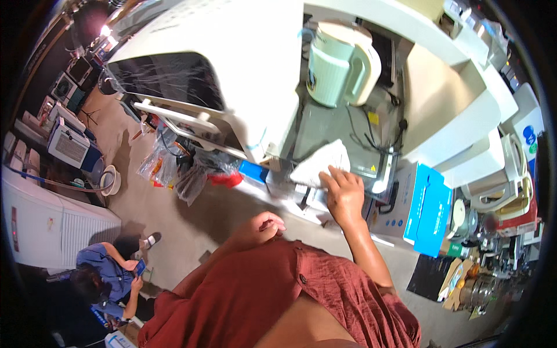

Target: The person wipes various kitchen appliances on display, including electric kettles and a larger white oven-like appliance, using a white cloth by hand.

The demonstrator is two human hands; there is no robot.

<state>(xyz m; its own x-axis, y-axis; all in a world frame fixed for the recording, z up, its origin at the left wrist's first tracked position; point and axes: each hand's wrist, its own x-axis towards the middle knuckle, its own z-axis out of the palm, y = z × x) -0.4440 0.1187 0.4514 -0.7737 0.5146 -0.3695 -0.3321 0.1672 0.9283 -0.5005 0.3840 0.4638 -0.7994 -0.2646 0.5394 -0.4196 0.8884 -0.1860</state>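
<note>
My right hand [343, 194] presses a folded white cloth [322, 165] with its fingers, at the near edge of a dark glass-topped surface [325, 127]. Farther back on that surface stands a pale green electric kettle [336, 66] with a cream handle and lid. A black cord [371, 136] lies to the right of it. My left hand [264, 226] hangs in front of my waist, its fingers loosely curled with nothing seen in them; it touches none of the appliances.
A big white appliance [255, 58] with a dark front panel stands at left. A blue and white box [426, 209] is at right, near stacked kettles and jars. Plastic bags [194, 174] lie below the appliance. Another person [110, 272] sits lower left, holding a phone.
</note>
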